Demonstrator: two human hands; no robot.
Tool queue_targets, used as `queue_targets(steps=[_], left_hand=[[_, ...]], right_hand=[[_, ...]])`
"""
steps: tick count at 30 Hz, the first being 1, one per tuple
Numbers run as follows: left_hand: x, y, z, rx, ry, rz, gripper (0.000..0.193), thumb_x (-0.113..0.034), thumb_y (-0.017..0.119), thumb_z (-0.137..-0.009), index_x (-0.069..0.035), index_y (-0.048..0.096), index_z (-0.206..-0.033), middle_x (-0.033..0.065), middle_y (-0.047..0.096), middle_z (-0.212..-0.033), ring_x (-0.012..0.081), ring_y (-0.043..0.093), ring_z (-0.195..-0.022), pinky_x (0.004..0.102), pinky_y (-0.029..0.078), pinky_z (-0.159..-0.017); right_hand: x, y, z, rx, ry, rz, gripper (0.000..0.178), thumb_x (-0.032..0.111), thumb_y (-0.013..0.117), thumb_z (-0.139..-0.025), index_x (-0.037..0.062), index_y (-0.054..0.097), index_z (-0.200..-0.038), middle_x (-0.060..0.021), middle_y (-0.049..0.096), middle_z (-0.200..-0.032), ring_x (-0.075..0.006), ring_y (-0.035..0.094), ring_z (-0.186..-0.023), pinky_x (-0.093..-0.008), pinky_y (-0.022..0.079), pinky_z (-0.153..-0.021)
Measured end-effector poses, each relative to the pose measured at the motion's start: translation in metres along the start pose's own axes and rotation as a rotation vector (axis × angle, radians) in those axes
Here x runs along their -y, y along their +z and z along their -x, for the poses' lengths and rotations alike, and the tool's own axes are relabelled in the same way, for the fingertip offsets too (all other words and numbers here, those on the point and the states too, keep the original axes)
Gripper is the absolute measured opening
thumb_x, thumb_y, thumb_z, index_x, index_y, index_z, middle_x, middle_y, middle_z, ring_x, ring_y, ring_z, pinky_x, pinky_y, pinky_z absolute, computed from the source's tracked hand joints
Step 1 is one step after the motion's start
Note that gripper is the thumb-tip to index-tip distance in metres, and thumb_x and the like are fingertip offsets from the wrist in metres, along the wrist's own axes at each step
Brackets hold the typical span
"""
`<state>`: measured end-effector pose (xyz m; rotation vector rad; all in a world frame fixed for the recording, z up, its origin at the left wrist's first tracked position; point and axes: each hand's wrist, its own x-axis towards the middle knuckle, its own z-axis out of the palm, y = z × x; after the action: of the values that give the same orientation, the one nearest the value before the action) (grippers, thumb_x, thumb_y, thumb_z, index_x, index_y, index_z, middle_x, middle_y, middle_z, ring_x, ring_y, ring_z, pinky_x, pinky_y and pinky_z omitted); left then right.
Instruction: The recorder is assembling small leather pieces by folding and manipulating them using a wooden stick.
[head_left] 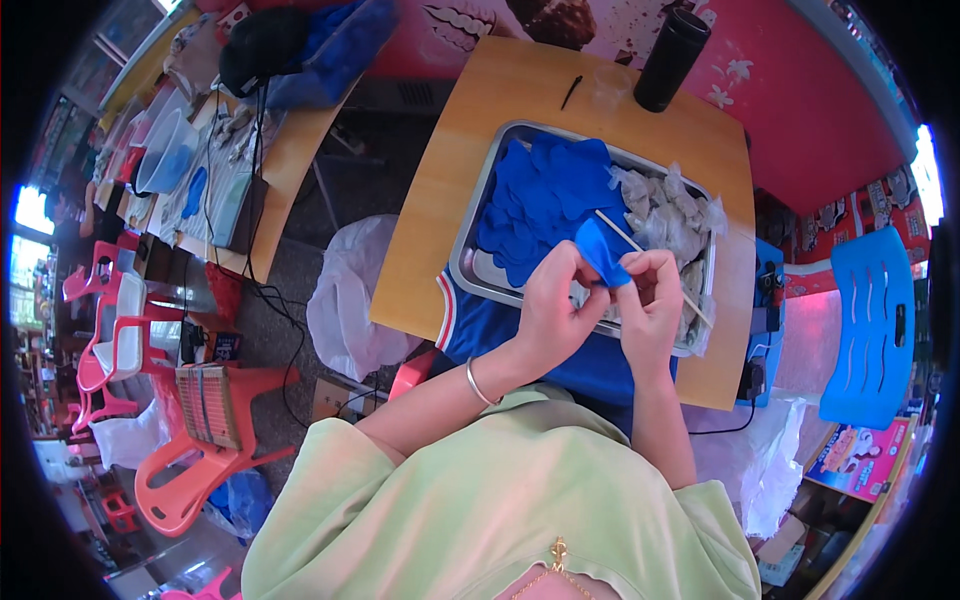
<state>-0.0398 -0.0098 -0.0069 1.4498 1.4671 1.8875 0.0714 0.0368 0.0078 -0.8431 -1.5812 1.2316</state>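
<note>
My left hand (557, 302) and my right hand (646, 305) meet over the near edge of a metal tray (458, 262). Between them they pinch a small blue cloth piece (601, 252), its top rising above the fingertips. A thin pale stick (690, 302) slants behind my right hand; whether that hand touches it I cannot tell. Many flat blue cloth pieces (545, 195) with rounded edges lie heaped in the tray's left and middle. On its right side sit several small clear plastic bags (665, 200) with greyish contents.
The wooden table (425, 225) also bears a black tumbler (672, 60), a clear cup (610, 88) and a black pen (571, 92). A white plastic bag (350, 300) stands left of it. Blue chair (868, 325) at right; orange chair (190, 480) at lower left; cables (285, 310) trail between tables.
</note>
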Motion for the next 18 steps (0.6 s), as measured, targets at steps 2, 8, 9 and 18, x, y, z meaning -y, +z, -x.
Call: queue_targets(steps=[2,8,9,18], left_hand=[[0.002,0.004,-0.003,0.003,-0.066,0.012,0.015,0.002,0.062,-0.075,-0.002,0.053,-0.086,0.0066,0.054,-0.074,0.0176,0.056,-0.066,0.0268,0.047,-0.061],[0.007,0.011,-0.003,-0.037,-0.384,0.556,0.012,-0.004,0.060,-0.087,0.000,0.056,-0.097,0.0035,0.058,-0.089,0.0073,0.059,-0.075,0.0210,0.048,-0.066],[0.007,0.012,-0.002,-0.017,-0.387,0.569,0.012,-0.004,0.062,-0.086,0.001,0.057,-0.096,0.0046,0.053,-0.095,0.0088,0.057,-0.081,0.0215,0.047,-0.070],[0.013,0.009,-0.001,0.157,-0.195,0.277,0.003,-0.002,0.060,-0.086,-0.002,0.057,-0.087,0.0035,0.050,-0.095,0.0078,0.048,-0.082,0.0205,0.039,-0.064]], right_hand=[[-0.001,0.004,0.001,-0.039,-0.031,-0.161,0.014,-0.007,0.058,-0.083,0.0018,0.048,-0.087,-0.0071,0.056,-0.091,-0.0083,0.055,-0.081,-0.0204,0.047,-0.063],[-0.009,0.009,0.005,-0.098,-0.099,0.012,0.015,-0.005,0.059,-0.084,0.0011,0.049,-0.095,-0.0039,0.054,-0.091,-0.0069,0.054,-0.078,-0.0204,0.045,-0.069],[-0.013,0.006,0.003,-0.135,-0.117,0.050,0.014,-0.004,0.058,-0.085,0.0012,0.050,-0.095,-0.0039,0.054,-0.091,-0.0072,0.055,-0.079,-0.0206,0.045,-0.069],[-0.013,-0.001,-0.004,-0.165,0.087,-0.142,0.012,-0.002,0.052,-0.088,0.0021,0.053,-0.100,-0.0012,0.056,-0.090,-0.0064,0.053,-0.076,-0.0202,0.044,-0.070]])
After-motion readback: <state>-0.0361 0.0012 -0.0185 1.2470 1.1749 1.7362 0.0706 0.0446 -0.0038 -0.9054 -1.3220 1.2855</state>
